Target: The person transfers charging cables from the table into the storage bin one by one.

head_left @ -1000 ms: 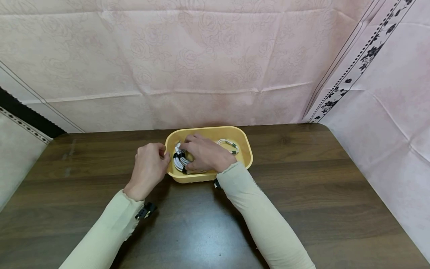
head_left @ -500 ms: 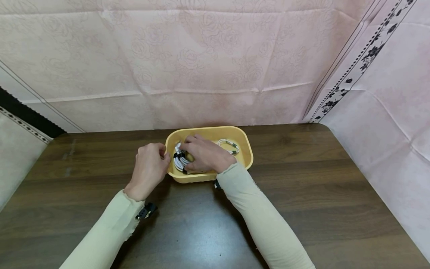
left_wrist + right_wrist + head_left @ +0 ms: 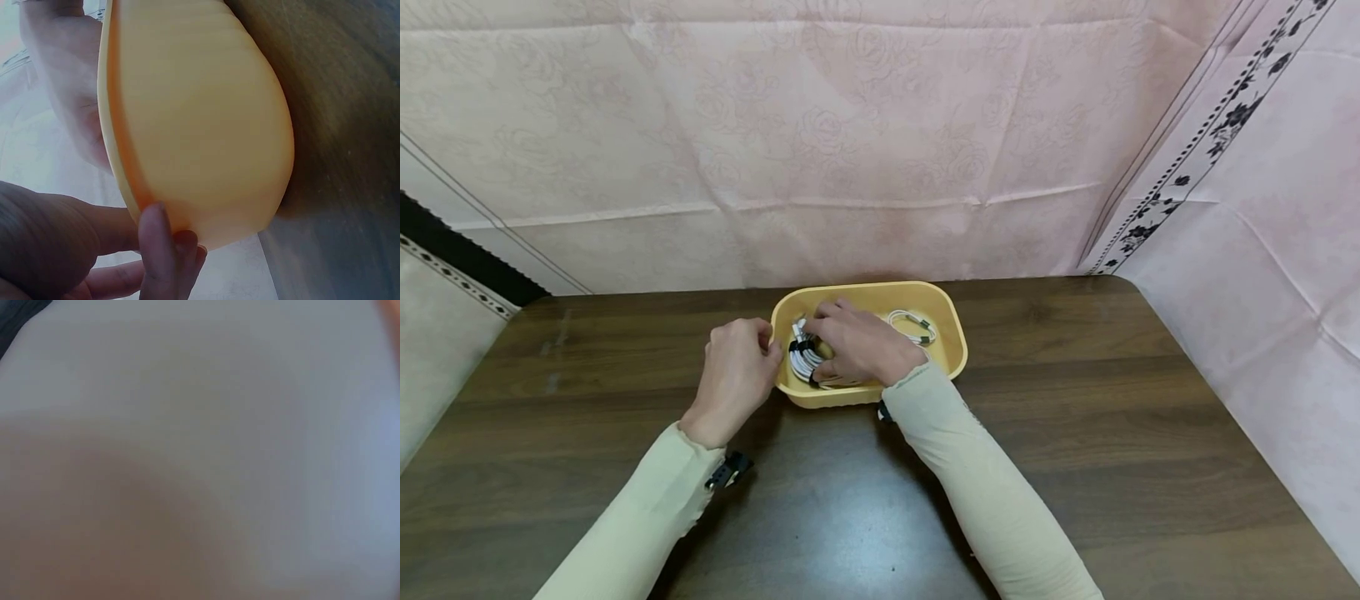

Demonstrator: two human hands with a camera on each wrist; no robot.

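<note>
A yellow plastic bin [image 3: 953, 367] stands at the far side of the table. My left hand [image 3: 733, 371] pinches its left rim; in the left wrist view the thumb and fingers [image 3: 159, 240] lie on either side of that rim. Inside the bin, at the left end, lies a coiled white cable [image 3: 803, 363] with black ties. My right hand [image 3: 865, 342] reaches over the front rim and holds this coil, thumb towards the near side and fingers towards the far side. The fingertips are partly hidden. The right wrist view is too blurred to show the grip.
A smaller white cable loop [image 3: 912, 327] with dark green parts lies in the bin's right half. The brown wooden table [image 3: 1112, 433] ends at a pale patterned cloth [image 3: 850, 167] hanging right behind the bin. More cloth hangs at both sides.
</note>
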